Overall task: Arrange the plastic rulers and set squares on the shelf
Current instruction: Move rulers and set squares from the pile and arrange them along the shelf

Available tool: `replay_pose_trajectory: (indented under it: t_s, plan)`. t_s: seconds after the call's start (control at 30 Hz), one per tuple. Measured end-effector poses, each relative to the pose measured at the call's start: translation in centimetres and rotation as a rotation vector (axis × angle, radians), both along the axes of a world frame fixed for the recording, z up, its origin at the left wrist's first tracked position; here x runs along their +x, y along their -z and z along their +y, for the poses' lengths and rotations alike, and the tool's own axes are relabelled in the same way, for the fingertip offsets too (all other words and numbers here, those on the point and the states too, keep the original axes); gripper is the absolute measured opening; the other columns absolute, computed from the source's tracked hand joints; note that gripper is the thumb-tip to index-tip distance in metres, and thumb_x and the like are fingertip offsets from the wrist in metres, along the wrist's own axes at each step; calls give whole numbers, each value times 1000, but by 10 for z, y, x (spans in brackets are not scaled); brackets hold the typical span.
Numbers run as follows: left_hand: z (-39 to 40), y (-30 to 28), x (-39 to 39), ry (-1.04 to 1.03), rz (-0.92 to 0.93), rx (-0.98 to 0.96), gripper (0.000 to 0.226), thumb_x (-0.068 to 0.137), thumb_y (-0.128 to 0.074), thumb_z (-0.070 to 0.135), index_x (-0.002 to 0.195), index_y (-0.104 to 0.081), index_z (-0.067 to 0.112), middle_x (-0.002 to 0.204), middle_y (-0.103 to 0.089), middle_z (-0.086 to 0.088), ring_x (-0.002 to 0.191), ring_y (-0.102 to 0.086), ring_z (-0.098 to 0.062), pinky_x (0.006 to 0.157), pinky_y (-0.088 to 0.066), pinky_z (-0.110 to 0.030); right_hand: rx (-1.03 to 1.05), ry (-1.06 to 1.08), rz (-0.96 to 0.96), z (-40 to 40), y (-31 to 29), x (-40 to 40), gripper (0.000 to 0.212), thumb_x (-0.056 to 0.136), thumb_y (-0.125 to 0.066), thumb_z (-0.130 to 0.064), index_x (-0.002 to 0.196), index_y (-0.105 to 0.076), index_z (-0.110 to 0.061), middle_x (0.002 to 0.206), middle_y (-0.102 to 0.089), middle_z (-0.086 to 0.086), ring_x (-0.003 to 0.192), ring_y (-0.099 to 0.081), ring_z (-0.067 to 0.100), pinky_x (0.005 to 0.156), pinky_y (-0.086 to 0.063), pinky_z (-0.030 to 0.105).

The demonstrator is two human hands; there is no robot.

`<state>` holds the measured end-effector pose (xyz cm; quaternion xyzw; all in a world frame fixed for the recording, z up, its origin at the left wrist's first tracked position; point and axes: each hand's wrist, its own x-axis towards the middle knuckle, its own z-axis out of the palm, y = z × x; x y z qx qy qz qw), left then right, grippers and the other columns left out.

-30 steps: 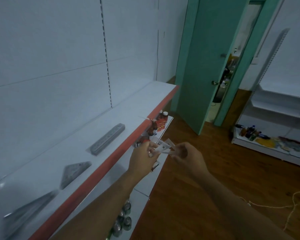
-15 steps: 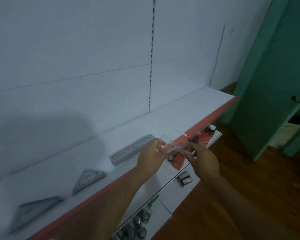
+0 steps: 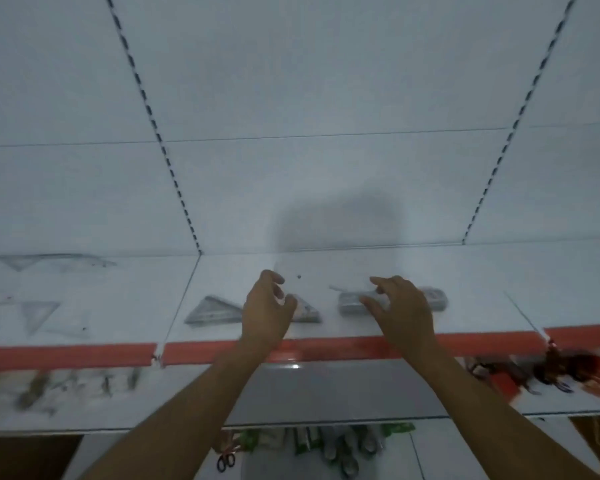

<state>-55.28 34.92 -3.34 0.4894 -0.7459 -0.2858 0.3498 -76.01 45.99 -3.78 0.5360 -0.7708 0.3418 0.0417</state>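
Both hands hovering over shelf [image 3: 361, 327] front edge, fingers loosely curled, holding nothing: left hand [image 3: 267, 308] over set squares [image 3: 215, 311], right hand [image 3: 400, 306] over ruler bundle [image 3: 437, 299]; next, probably straightening stacks.

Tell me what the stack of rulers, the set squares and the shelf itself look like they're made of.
Rulers: probably clear plastic, greyish where stacked, printing blurred. Set squares: likely the same see-through plastic, since the white shelf shows through them. Shelf: smooth white board, possibly painted metal, faintly glossy, with a red front strip of unclear material.
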Motion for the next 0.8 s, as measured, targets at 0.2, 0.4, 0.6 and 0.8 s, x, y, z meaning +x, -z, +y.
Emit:
replay_pose_trajectory:
  t_s: [0.2,0.4,0.6,0.8]
  plan:
    - [-11,2,67,-155,8,39,24,82,-65,15,98,-48,19,81,-54,6,70,-52,-9,58,-38,-22,89,-88,186,-46,13,53,38,82,-66,-49,108,-70,-21,96,-64,-1,93,-59,22,83,-34,37]
    - [-34,4,109,-197,-6,21,23,82,-66,20,96,-48,22,84,-55,8,75,-53,-14,66,-41,-29,183,-72,309,-69,19,82,48,74,-46,-59,91,-75,-24,92,-63,-1,88,-60,23,80,-27,36]
    - [-49,14,126,-156,-5,9,23,84,-66,22,99,-49,24,88,-58,8,76,-55,-13,66,-45,-29,290,5,300,-76,23,88,29,77,-68,-49,95,-75,-28,102,-61,-3,99,-56,20,88,-28,39]
    - [-53,19,128,-132,3,5,24,83,-65,20,101,-51,23,88,-58,8,78,-56,-13,69,-46,-29,364,0,303,-76,23,87,38,86,-55,-55,116,-65,-34,121,-53,-7,118,-43,14,97,-18,37]
